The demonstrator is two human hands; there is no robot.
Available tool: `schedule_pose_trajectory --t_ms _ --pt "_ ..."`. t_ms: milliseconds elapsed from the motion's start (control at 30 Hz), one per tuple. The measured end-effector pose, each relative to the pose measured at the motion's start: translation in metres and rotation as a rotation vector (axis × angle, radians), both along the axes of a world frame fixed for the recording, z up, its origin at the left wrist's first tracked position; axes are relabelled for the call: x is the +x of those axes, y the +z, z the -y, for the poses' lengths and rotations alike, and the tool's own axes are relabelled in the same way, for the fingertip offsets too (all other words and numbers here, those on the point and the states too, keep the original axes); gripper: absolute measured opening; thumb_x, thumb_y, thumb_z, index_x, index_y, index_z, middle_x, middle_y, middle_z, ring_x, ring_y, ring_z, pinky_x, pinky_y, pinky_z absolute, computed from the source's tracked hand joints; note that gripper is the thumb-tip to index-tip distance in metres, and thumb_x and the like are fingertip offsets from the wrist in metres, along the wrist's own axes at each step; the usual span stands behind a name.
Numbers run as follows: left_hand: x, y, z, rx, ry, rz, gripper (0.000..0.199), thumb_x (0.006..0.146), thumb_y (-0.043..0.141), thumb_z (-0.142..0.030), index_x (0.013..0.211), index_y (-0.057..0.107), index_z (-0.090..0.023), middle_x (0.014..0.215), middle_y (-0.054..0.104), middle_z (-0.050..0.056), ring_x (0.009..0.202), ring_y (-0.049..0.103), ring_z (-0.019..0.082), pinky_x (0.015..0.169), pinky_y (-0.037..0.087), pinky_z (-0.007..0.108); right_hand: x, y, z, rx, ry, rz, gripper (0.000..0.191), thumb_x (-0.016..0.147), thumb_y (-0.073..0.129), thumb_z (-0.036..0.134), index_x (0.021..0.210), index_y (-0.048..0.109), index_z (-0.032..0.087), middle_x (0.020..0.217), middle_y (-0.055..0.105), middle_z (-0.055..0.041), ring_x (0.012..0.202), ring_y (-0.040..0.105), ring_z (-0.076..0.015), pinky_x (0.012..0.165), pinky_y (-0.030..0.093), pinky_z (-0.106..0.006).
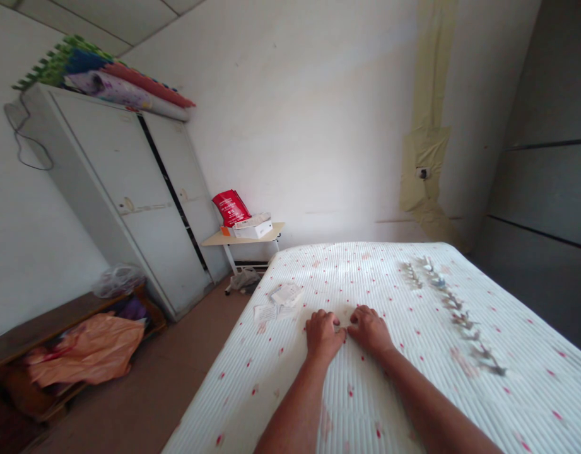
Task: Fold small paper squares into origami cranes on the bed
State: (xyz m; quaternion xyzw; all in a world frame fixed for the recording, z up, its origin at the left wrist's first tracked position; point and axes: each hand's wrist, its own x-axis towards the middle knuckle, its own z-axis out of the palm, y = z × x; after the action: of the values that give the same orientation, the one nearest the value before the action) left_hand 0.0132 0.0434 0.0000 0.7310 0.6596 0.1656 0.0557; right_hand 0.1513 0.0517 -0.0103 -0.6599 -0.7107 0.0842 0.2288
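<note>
White ribbed bedcover (366, 403) dotted with small red marks lies flat over the bed, its quilted lines running lengthwise. On it, left to right: two crumpled white paper pieces (279, 301), then the left hand (323, 335) and the right hand (369, 328), knuckles up, side by side and touching, fingers curled down against the fabric; whether either grip pinches the cloth cannot be told. Right of them runs a greyish leafy printed stripe (453, 312).
</note>
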Motion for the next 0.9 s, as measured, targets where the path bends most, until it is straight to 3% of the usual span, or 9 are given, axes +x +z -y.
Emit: schedule_pose_trajectory --t_ms 467,700,900 --pt "-0.005 -0.001 -0.002 -0.025 -0.023 0.029 0.017 0.075 0.053 -0.026 0.09 0.061 -0.024 0.099 0.057 0.001 0.099 0.048 0.017 0.082 0.034 0.028 0.018 -0.011 -0.015 -0.063 0.151 -0.11 0.033 0.063 0.044 0.001 0.082 0.066 0.017 0.104 0.06 -0.0068 0.099 0.054 -0.0172 0.082 0.04 -0.025" --pt "-0.009 0.002 0.0 -0.041 -0.062 0.041 0.02 0.074 0.053 -0.021 0.092 0.061 -0.027 0.1 0.058 -0.001 0.1 0.048 0.015 0.083 0.034 0.027 0.021 -0.013 -0.016 -0.064 0.161 -0.091 0.042 0.062 0.039 -0.002 0.084 0.067 0.019 0.107 0.06 -0.0051 0.101 0.053 -0.0166 0.083 0.039 -0.025" --pt "-0.01 -0.001 -0.001 -0.019 -0.068 0.063 0.019 0.072 0.053 -0.021 0.089 0.061 -0.026 0.098 0.058 -0.001 0.099 0.049 0.016 0.083 0.034 0.028 0.014 -0.007 -0.011 -0.053 0.111 -0.088 0.025 0.072 0.045 0.011 0.078 0.067 0.019 0.1 0.061 -0.0048 0.091 0.056 -0.0155 0.076 0.039 -0.024"
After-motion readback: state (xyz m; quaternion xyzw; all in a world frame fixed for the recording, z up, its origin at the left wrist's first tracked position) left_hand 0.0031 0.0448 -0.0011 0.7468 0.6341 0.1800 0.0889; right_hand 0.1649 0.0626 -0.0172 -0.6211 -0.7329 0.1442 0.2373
